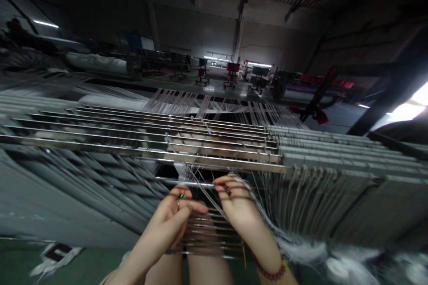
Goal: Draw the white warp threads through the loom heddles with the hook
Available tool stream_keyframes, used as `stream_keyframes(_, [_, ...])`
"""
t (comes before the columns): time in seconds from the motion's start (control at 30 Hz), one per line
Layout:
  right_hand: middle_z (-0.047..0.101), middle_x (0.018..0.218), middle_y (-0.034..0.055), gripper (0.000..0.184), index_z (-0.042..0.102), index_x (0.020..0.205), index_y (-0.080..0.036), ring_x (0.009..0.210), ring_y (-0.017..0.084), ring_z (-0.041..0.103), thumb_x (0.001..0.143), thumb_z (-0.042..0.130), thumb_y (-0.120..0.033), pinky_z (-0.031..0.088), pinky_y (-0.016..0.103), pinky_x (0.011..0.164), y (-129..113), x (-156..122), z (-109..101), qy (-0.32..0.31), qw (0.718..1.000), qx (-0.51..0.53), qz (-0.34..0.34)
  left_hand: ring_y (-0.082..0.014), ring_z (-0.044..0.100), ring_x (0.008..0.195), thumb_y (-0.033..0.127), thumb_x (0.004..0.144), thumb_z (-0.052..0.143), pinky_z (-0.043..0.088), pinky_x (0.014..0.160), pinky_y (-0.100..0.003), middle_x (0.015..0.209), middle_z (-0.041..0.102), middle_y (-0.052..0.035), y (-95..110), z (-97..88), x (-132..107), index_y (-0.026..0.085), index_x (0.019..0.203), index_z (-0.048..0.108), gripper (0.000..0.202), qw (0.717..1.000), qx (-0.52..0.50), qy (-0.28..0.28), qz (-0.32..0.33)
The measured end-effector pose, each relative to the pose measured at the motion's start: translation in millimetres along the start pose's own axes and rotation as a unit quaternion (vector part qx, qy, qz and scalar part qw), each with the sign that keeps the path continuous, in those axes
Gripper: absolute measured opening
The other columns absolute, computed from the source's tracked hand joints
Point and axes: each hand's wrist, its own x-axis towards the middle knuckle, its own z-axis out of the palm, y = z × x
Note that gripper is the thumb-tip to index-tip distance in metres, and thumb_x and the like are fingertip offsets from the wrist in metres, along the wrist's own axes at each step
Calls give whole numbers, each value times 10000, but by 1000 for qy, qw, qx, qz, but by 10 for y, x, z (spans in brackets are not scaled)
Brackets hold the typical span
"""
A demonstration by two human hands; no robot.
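Hands: left hand (172, 213) pinched together, right hand (237, 205) curled, on warp threads (200, 185) below steel bar (217, 160).
Risk: hard tug could snap them.

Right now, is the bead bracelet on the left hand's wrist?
No, the red bead bracelet sits on the wrist of the right hand; the left hand wears none.
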Motion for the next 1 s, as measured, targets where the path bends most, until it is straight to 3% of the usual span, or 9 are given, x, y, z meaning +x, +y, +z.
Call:
stream_keyframes(0.1, [711,937,69,159,672,832,-209,902,219,664,839,513,-214,539,369,859,19,-2,-4,-2,1000,-4,-4,-32,403,276,283,731,567,175,303,-133,721,743,-65,-26,10,-6,213,912,391,261,999,-36,4,-17])
stream_keyframes(0.2, [710,942,76,171,673,852,-203,898,227,665,844,503,-220,535,388,865,32,-10,-3,-4,1000,-4,-7,-32,377,256,311,764,541,186,289,-154,768,746,-76,-26,-5,-14,185,995,471,272,999,-30,-10,-36])
stream_keyframes(0.3, [710,941,86,179,676,860,-195,927,243,657,846,500,-226,524,409,882,37,-14,6,-3,1000,0,-7,-88,493,343,328,808,510,327,341,-184,652,720,-52,4,-32,-32,150,1018,557,279,999,18,-28,-25])
stream_keyframes(0.37, [712,930,77,177,681,844,-202,934,235,654,840,505,-218,517,397,892,27,-9,15,0,1000,6,-7,-150,604,505,333,849,473,451,480,-232,589,686,-33,34,-39,-53,146,1026,612,293,993,110,-45,21])
stream_keyframes(0.5, [716,905,38,163,685,815,-226,957,216,645,818,526,-191,508,361,900,-22,12,22,1,999,32,-9,-212,652,889,215,866,420,462,806,-308,858,721,-58,45,-5,-76,223,1000,686,299,920,346,-61,175])
stream_keyframes(0.6, [712,863,25,137,666,792,-216,856,195,666,819,536,-183,528,326,834,-46,1,-17,8,998,64,-8,-215,662,848,198,878,368,464,756,-297,903,716,-65,-26,9,-39,228,1126,627,360,895,410,-31,173])
stream_keyframes(0.73, [682,807,28,88,623,827,-191,754,165,662,850,539,-204,535,266,717,-46,-81,-123,46,992,116,3,-201,598,544,296,911,350,437,576,-279,551,596,15,-107,-27,29,130,1337,409,461,916,380,48,120])
stream_keyframes(0.87, [682,866,16,125,655,904,-227,868,173,635,860,554,-166,482,298,838,-48,-141,-179,67,982,176,-22,-159,505,437,356,881,427,380,482,-243,446,482,65,-76,-29,44,105,1128,555,374,958,273,13,87])
stream_keyframes(1.0, [687,886,20,182,674,938,-235,899,180,616,862,545,-130,462,342,896,-38,-129,-141,53,979,188,-59,-99,424,372,394,864,471,298,401,-190,462,519,68,-13,29,17,153,992,545,282,986,150,15,76])
